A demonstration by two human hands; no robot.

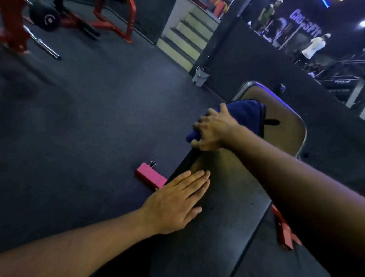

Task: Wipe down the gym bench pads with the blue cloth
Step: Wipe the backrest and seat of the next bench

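Note:
A long black bench pad [222, 197] runs from the bottom of the view up toward the middle right. Beyond a gap lies a second, shorter pad [286, 126] with a rounded far end. The blue cloth [246, 108] is bunched at the gap between the two pads. My right hand [212, 129] grips the cloth from above, fingers curled over its left edge. My left hand [177, 200] rests flat on the near pad's left edge, fingers straight.
The bench's red frame feet [151, 176] stick out on the dark rubber floor at both sides. A red rack with a barbell [43, 42] stands at the far left, steps [188, 39] and a small white bin [201, 74] behind. People stand at the far right.

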